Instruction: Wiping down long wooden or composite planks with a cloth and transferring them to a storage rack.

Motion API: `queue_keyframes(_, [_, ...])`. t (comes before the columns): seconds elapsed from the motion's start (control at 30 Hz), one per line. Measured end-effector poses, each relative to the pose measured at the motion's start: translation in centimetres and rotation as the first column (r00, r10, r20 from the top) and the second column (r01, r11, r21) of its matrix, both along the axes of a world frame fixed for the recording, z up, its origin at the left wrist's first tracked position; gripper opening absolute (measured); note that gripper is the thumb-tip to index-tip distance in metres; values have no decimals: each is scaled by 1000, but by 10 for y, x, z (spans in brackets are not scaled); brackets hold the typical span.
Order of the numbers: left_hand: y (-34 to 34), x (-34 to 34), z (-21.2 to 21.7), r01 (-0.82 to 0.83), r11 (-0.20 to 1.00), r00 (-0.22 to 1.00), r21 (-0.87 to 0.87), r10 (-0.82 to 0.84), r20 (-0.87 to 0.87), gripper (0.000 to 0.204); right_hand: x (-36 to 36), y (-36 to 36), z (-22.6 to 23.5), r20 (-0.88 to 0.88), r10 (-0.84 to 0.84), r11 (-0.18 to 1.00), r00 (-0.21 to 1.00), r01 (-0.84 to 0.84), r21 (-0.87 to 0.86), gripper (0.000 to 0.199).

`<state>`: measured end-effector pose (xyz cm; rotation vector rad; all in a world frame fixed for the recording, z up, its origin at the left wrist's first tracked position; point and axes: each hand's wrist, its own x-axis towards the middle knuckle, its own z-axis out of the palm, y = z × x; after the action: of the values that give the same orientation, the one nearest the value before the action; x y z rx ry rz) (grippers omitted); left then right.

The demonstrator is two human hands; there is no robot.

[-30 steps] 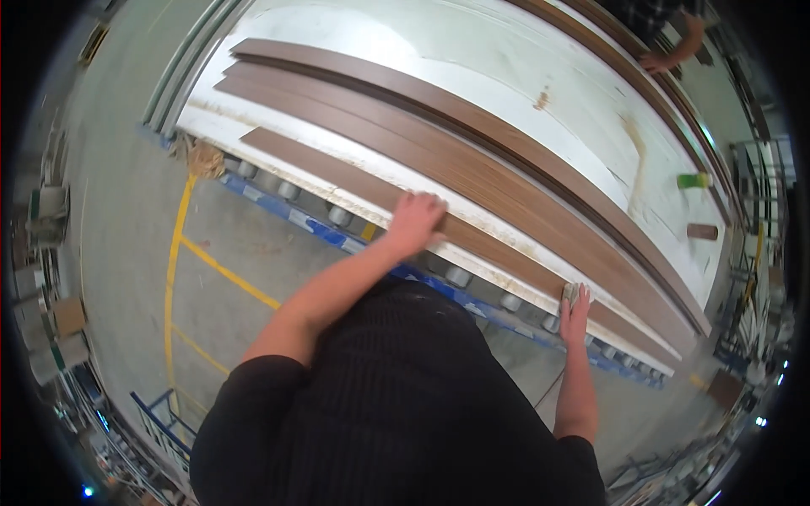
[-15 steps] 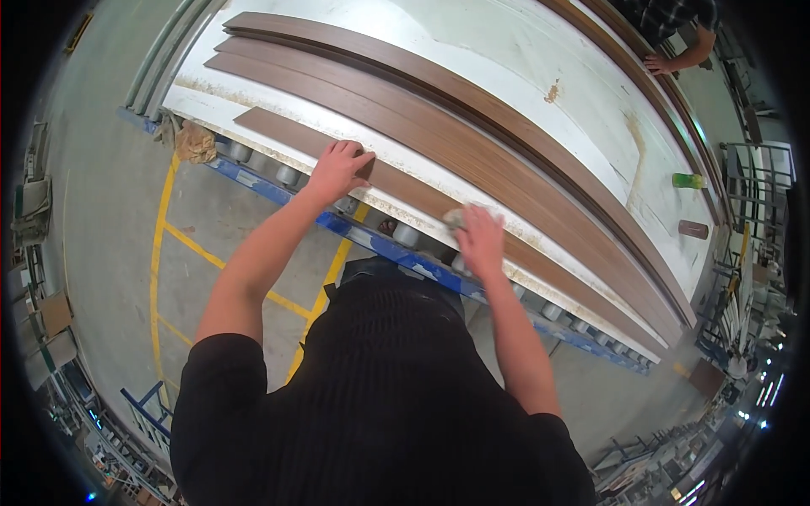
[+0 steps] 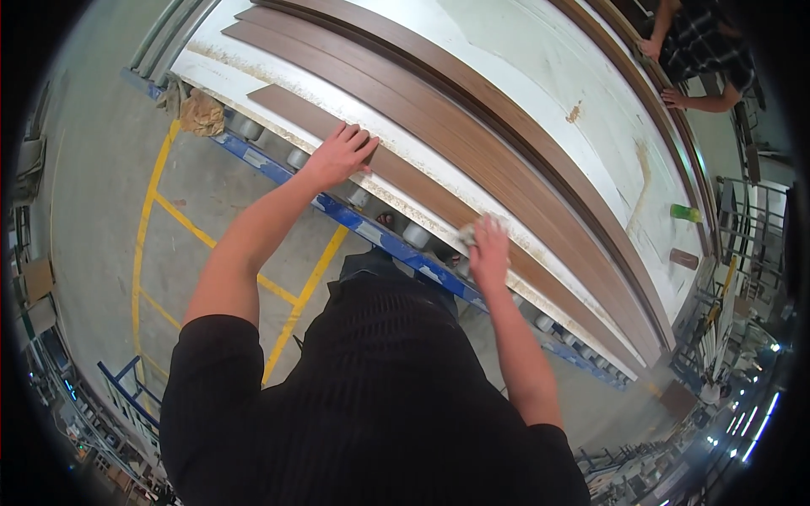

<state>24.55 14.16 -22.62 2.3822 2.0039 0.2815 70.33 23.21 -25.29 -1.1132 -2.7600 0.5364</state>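
Observation:
A long, narrow brown wood-grain board [image 3: 426,190] lies along the near edge of the white work surface. My left hand [image 3: 337,156] rests across it toward its left end, fingers bent over the far edge and thumb at the near side, gripping it. Farther right along the same board, my right hand [image 3: 489,253] holds a pale, crumpled rag [image 3: 467,235] against it. The fingers of this hand are slightly blurred, and the palm side is hidden. Beyond the board, wider brown boards [image 3: 472,160] lie roughly parallel to it.
A blue roller frame [image 3: 274,170] runs beneath the near edge, with crumpled brown paper [image 3: 202,114] at its left. Across the white surface [image 3: 607,143] are a green bottle [image 3: 685,213] and a short brown offcut [image 3: 684,259]. A co-worker's hand [image 3: 675,99] touches far boards.
The view has shifted slightly. My right hand and the rag remain on the narrow board, less blurred now. My left hand keeps its hold. The co-worker's second hand has come into sight.

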Motion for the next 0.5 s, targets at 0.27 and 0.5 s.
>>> queue_keyframes(0.27, [2, -16, 1, -148, 982, 915, -116, 180, 362, 75, -112, -2, 26, -6, 115, 993, 993, -115, 4, 67])
queue_keyframes(0.5, [-32, -157, -26, -806, 591, 587, -36, 805, 85, 81, 108, -2, 41, 102, -185, 979, 977, 192, -63, 75])
